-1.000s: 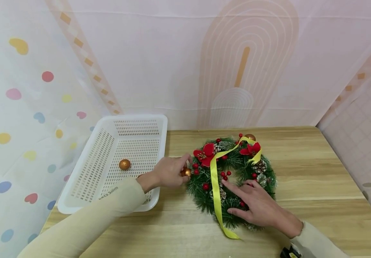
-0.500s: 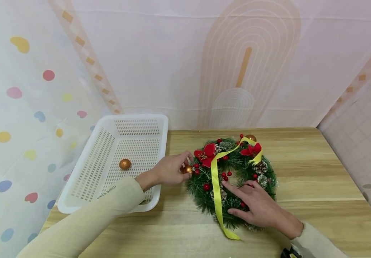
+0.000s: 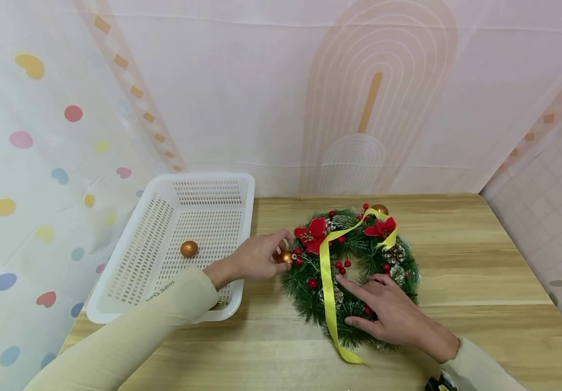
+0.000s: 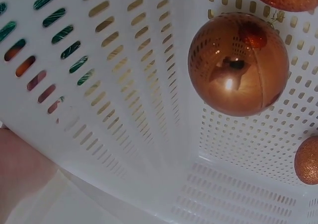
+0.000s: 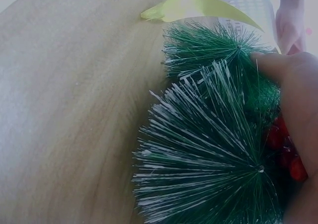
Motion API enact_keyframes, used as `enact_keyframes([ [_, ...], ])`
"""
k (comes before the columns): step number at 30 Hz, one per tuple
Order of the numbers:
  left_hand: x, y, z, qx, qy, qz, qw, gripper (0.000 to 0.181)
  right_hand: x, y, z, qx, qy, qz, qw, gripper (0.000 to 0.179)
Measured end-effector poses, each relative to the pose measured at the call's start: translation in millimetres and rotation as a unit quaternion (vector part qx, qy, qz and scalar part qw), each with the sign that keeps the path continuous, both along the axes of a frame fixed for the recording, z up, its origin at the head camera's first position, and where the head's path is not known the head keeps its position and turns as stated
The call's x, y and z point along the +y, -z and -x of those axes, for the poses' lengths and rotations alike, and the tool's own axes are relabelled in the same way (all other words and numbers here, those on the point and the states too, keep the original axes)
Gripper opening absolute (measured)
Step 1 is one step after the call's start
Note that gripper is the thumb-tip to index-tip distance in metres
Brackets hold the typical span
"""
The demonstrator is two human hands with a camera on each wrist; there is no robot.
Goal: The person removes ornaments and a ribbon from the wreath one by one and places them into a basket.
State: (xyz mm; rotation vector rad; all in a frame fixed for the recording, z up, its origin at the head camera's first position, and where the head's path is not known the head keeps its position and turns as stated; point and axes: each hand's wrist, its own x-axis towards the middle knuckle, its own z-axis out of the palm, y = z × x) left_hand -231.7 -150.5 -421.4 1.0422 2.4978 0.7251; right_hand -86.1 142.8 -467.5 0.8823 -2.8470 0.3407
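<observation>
A green Christmas wreath (image 3: 305, 298) lies on the wooden table, trimmed with red poinsettias (image 3: 311, 234), red berries and pinecones. At its left edge my left hand (image 3: 256, 258) holds a shiny copper bauble (image 3: 284, 257) between thumb and fingers, its cap toward the red berries. My right hand (image 3: 393, 312) rests on the lower right of the wreath, index finger and thumb extended. A yellow ribbon (image 3: 327, 282) drapes loosely across the greenery, its lower end on the table. Another copper bauble (image 3: 380, 208) sits at the wreath's top right.
Left of the wreath stands a white perforated plastic basket (image 3: 250, 201), under my left forearm. A glittery copper bauble (image 3: 189, 248) lies in it. The left wrist view also shows a large shiny bauble (image 4: 238, 65) inside. A patterned cloth backdrop (image 3: 241, 108) rises behind the table.
My left hand has turned slightly and shifted the bauble a little right and up, bringing its cap into sight by the berries. The right hand stays in place.
</observation>
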Motion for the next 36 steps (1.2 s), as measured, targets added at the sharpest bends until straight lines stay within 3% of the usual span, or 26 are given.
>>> enact_keyframes([
  [24,-5.7,-6.0,4.7,-0.064,0.022,-0.058,0.996,0.038,0,0.3,0.0,-0.003,-0.002,-0.001,1.0,0.074],
  [36,-7.2,-10.8,4.3,-0.106,0.001,-0.08,0.9912,0.041,1,1.1,1.5,-0.005,-0.004,-0.001,1.0,0.073],
])
